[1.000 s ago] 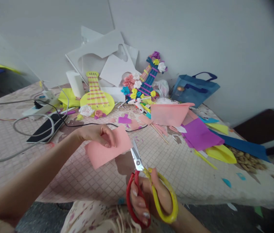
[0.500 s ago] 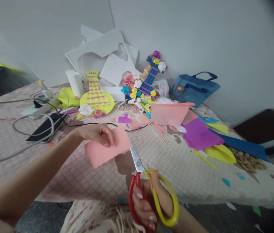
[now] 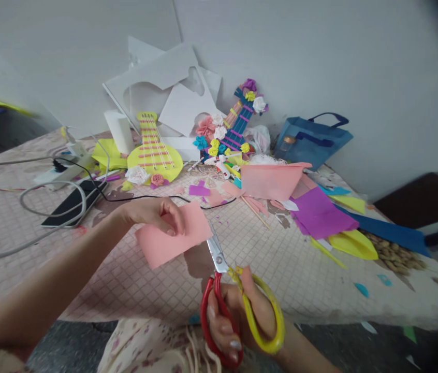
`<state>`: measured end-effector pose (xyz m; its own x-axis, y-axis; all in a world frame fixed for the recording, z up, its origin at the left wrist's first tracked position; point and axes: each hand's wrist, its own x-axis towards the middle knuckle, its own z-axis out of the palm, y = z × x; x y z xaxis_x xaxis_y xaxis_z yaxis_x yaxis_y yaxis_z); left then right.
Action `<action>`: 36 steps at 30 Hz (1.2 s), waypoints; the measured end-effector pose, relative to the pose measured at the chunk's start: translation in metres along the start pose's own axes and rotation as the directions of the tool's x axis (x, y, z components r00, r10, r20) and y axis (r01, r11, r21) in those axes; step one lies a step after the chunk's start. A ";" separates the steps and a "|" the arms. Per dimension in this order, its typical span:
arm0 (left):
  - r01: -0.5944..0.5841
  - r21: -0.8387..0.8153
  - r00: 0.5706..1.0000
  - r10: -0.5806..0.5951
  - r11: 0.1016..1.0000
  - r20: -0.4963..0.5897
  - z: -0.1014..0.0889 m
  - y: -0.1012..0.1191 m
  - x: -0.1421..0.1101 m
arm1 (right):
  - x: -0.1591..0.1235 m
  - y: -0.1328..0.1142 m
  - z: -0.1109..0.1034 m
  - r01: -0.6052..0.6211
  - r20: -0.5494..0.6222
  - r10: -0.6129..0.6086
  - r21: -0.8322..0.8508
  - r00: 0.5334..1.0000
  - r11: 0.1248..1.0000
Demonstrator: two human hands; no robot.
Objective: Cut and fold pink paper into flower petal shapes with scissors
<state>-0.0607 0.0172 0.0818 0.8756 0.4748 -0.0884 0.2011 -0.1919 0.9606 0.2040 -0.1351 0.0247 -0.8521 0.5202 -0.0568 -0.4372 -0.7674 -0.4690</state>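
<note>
My left hand (image 3: 152,213) pinches a piece of pink felt (image 3: 172,235) and holds it above the table. My right hand (image 3: 238,316) grips scissors (image 3: 229,290) with one red and one yellow handle. The steel blades point up at the right edge of the pink piece and touch it. Both hands hover over the near edge of the checked tablecloth (image 3: 126,280).
Loose sheets lie on the right: pink (image 3: 269,181), purple (image 3: 320,212), yellow (image 3: 353,243), blue (image 3: 390,230). Two felt guitars, yellow (image 3: 155,153) and blue (image 3: 238,122), stand by white cut boards. A blue bag (image 3: 310,140), a phone (image 3: 73,202) and cables (image 3: 48,207) lie around.
The scissors have edged up to the pink felt's right edge. The left hand and the felt have hardly moved.
</note>
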 end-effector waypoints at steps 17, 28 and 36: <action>-0.004 0.064 1.000 0.003 0.998 0.025 0.001 0.000 0.000 | 0.002 -0.007 0.006 -0.052 -0.005 0.052 0.086 0.999 0.995; 0.014 0.063 1.000 -0.015 0.998 0.020 0.000 -0.002 -0.002 | -0.003 -0.004 0.006 -0.071 0.080 0.058 0.170 0.995 0.983; 0.018 0.076 0.998 -0.023 0.997 0.063 0.006 0.007 0.005 | 0.000 -0.008 0.015 -0.064 -0.023 0.065 0.058 0.998 0.996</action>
<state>-0.0527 0.0132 0.0869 0.8967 0.4243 -0.1264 0.2493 -0.2478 0.9362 0.2035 -0.1344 0.0418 -0.8720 0.4775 -0.1077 -0.3977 -0.8194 -0.4127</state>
